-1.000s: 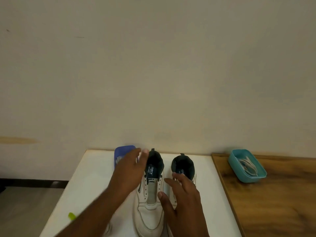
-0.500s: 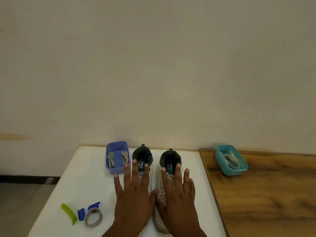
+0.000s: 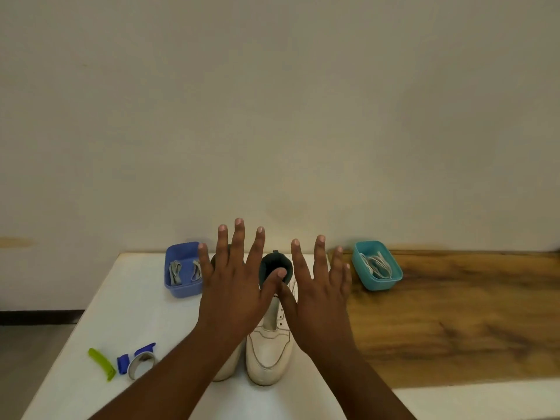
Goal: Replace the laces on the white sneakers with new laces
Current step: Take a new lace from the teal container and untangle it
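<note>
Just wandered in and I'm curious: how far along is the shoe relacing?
Done: the visible white sneaker shows bare eyelets, so its old lace looks removed. In hand: nothing; the left hand and right hand hover spread open above the pair. Left: threading new laces, probably from the blue tray or teal tray.

Sneakers (image 3: 268, 353) between two trays (image 3: 181, 286)

Left hand (image 3: 233, 286) and right hand (image 3: 321, 294): bare, no gloves, rings, or wristwear visible. Fingernails short and unpainted. Both forearms are uncovered to the frame edge; no sleeve, cuff, or strap appears in the head view.
</note>
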The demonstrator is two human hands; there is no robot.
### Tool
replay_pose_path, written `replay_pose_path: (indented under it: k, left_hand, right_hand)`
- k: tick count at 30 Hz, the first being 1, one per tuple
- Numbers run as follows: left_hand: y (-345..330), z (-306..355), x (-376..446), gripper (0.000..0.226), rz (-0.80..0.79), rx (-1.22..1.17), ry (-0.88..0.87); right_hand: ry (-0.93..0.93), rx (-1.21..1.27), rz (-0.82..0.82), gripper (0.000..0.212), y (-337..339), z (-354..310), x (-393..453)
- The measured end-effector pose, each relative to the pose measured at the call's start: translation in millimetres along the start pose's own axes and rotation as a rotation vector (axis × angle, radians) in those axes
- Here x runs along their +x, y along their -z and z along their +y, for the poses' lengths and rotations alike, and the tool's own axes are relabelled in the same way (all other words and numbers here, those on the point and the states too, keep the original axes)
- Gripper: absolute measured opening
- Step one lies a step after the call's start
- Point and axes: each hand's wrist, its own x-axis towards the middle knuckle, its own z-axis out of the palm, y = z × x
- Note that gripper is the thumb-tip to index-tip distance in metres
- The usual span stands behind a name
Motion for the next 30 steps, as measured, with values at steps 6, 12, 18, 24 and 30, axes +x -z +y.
replay_pose_path:
  k: [6,12,18,24,30]
  left_hand:
    - [4,26,8,0.080,0.006,-0.052,-0.009]
    - [1,69,22,0.055,0.064,-0.236,-0.147]
    - [-20,139,57,0.055,-0.091,-0.166,-0.264]
    - [-52,174,77,0.057,-0.193,-0.074,-0.278]
    - [-84,184,86,0.066,-0.250,-0.045,-0.276]
  right_hand:
    - [0.009,0.048,-0.030,0.068,8,13,4]
    - [-0.133,0.129,-0.051,0.057,33,67,20]
    - [-0.243,0.004,-0.001,0.034,45,155,61]
    - [-0.355,-0.116,-0.240,0.027,21,210,96]
    - [-0.247,-0.213,-0.354,0.030,-14,218,113]
